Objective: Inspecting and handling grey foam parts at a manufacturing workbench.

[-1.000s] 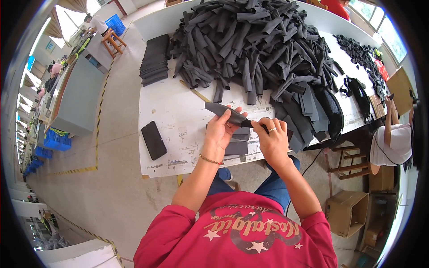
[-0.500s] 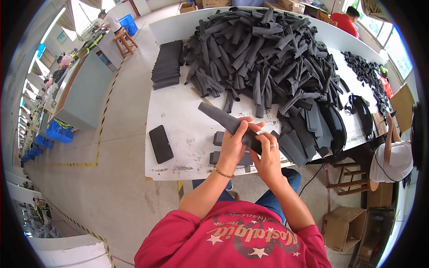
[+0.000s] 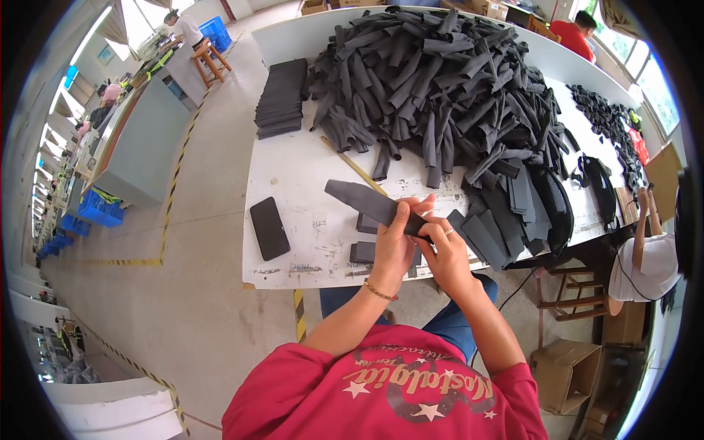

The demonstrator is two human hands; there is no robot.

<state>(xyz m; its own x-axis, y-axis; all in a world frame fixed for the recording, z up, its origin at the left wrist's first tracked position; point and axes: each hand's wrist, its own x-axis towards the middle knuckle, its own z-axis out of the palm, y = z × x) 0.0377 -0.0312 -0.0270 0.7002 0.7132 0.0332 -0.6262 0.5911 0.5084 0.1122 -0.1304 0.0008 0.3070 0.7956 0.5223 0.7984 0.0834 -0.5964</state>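
- Left hand [image 3: 394, 246] has its fingers pinched round a dark foam strip [image 3: 370, 204], held above the white bench [image 3: 293, 176]; the strip's free end points to 10 o'clock.
- Right hand [image 3: 445, 253] grasps the strip's near end at 4 o'clock.
- Best to keep both grips close together, so the soft strip stays flat.
- Small dark pieces [image 3: 364, 251] lie beneath; a black phone [image 3: 269, 228] at 9 o'clock.
- A foam heap [image 3: 440, 81] at 12 o'clock.

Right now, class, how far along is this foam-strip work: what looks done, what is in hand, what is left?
Looks done: a neat stack of flat pieces at the table's far left. In hand: the left hand and right hand hold one dark strip. Left: a big loose heap covers the table.
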